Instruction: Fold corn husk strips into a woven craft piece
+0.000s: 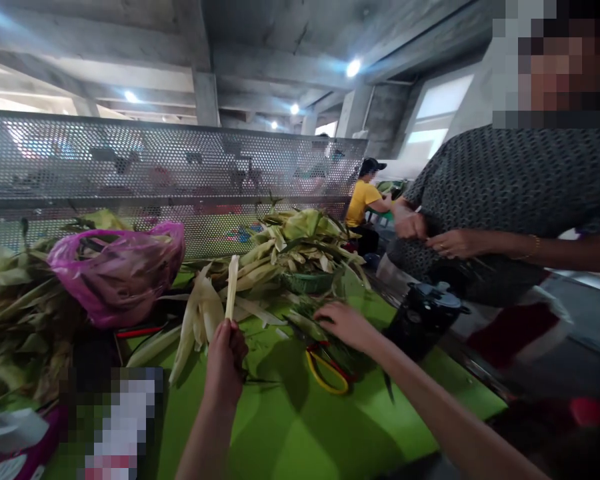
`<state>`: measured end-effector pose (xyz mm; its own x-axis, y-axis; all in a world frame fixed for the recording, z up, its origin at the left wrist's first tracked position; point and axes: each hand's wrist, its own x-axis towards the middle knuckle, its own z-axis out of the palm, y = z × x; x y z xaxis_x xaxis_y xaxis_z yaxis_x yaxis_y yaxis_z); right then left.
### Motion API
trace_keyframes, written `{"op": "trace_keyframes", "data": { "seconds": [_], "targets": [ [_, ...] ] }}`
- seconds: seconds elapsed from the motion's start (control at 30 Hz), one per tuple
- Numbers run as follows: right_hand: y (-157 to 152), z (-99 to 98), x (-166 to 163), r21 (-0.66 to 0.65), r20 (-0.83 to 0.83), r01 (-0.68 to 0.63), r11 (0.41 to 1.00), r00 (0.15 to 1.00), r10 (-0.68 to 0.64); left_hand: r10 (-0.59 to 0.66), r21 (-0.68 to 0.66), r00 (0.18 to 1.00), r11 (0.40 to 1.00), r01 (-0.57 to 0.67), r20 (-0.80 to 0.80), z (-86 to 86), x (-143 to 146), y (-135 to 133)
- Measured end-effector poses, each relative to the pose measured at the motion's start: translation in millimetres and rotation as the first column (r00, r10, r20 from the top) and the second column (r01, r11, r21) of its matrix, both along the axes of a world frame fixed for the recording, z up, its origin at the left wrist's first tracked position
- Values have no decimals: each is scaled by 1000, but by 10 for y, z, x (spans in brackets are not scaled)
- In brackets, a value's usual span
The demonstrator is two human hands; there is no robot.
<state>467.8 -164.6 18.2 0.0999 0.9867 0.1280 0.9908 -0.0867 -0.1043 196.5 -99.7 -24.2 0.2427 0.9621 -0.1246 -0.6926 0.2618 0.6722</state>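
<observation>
Upright in my left hand, which is closed around its lower end, stands a pale, narrow strip of folded corn husk. My right hand is stretched out over a small bunch of thin green leaf strips, its fingers apart at the edge of the bunch. Whether the fingertips touch the strips I cannot tell. Just below that hand lies a yellow-and-red handled tool, perhaps scissors, its far end hidden among the strips. Loose pale husks lie left of my left hand.
A green basket heaped with husks stands at the back of the green table. Left are a pink plastic bag and a husk pile. A black container stands right, before a co-worker. Behind runs a perforated metal partition.
</observation>
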Motion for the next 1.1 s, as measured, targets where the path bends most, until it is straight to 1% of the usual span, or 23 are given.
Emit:
{"op": "trace_keyframes", "data": {
  "seconds": [0.07,0.13,0.2,0.3,0.37,0.5,0.57,0.7,0.77,0.87,1.0,1.1],
  "targets": [
    [44,-60,123,-2,49,105,994,993,-105,3,-15,1000,1000,-3,9,-5,-4,21],
    [71,-8,220,51,82,189,981,978,-192,-11,-25,1000,1000,11,14,-5,-4,36],
    [113,64,233,116,91,218,969,969,-229,-27,-27,999,999,27,24,-6,1,40],
    [238,68,114,170,57,178,969,980,-190,-14,-15,999,1000,14,40,-11,11,32],
    [349,-5,19,171,14,146,974,988,-151,0,-16,999,1000,1,44,-15,15,25],
    [506,-164,-20,171,-64,158,972,987,-149,-2,-17,1000,1000,3,23,-16,19,24],
    [496,-202,33,153,-89,132,979,989,-119,2,-12,1000,1000,-2,8,-10,21,25],
    [343,-234,154,105,-113,-18,994,993,30,-29,-24,1000,999,29,2,17,32,7],
    [280,-249,195,96,-120,-69,993,989,81,-44,-14,999,999,44,7,29,42,-11],
    [270,-247,252,120,-151,-68,990,985,86,-54,-7,999,999,54,2,31,55,-33],
    [315,-164,319,171,-210,-30,985,975,66,-59,-22,998,998,58,-30,-5,69,-27],
    [302,-127,305,160,-212,-60,985,973,94,-61,-12,998,998,60,-31,-38,86,-16]
  ]
}}
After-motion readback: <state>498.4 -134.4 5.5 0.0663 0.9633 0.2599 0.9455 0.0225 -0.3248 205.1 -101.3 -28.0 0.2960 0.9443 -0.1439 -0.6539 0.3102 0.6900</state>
